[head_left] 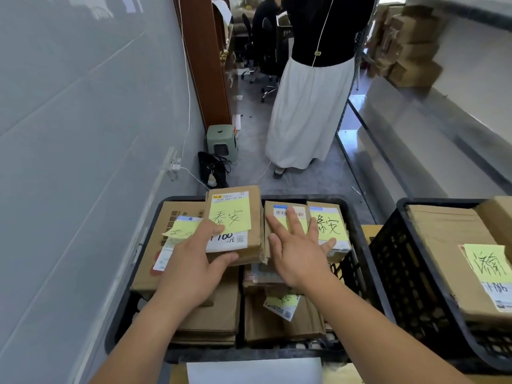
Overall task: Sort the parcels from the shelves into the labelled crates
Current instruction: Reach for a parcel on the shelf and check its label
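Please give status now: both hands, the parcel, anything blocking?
Left hand grips parcel over black crate. Right hand open, flat on neighbouring parcels. Crate nearly full. Nothing blocking.

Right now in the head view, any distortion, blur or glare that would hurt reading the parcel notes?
Head view: wide-angle bend curves the wall lines and the shelf edge at right. Centre is sharp: the note on the parcel gripped by the left hand reads clearly. The right hand lies flat, covering part of its parcel's note. Shelf cartons are soft. Lighting is even, no glare on notes.
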A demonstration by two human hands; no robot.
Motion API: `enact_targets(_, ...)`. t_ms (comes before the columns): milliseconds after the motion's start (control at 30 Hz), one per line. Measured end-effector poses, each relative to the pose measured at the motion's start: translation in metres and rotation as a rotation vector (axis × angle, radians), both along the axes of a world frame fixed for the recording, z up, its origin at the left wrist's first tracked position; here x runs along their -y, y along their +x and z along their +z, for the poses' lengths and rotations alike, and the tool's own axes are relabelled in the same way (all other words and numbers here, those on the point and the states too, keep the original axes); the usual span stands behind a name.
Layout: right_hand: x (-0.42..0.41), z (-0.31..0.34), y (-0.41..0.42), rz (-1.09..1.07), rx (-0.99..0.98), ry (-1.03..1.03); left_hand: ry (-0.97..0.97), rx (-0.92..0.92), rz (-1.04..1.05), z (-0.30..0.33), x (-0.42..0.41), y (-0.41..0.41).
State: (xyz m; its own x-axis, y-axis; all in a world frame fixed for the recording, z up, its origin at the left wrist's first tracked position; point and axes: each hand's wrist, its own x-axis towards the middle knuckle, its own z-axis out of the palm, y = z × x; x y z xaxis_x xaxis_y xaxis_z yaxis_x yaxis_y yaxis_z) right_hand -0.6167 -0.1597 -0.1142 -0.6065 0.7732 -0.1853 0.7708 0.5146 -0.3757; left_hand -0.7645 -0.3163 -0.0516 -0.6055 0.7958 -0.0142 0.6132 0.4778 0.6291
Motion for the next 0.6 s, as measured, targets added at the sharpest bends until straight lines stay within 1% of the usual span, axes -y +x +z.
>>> enact_targets(100, -0.001, 0.0, 0.005, 0.016, 0.011, 0.001, -0.063, 0.013, -0.011, -0.003, -0.001, -0.002)
enact_targets(200, -0.001, 0.0, 0.008, 0.015, 0.004, -0.005, -0.096, -0.046, -0.069, -0.006, -0.005, 0.001)
enact_targets(267, -0.002, 0.0, 0.009, 0.016, -0.002, -0.007, -0.079, -0.085, -0.065, -0.01, -0.009, 0.002)
enact_targets(367, -0.001, -0.001, 0.011, 0.015, -0.006, -0.007, -0.129, -0.243, -0.048, -0.022, -0.012, 0.003)
enact_targets(500, -0.001, -0.002, 0.009, 0.008, 0.003, 0.002, -0.168, -0.358, -0.056, -0.041, -0.019, 0.004)
enact_targets(600, -0.001, -0.001, 0.008, 0.003, 0.019, 0.009, -0.186, -0.485, -0.078, -0.053, -0.021, 0.004)
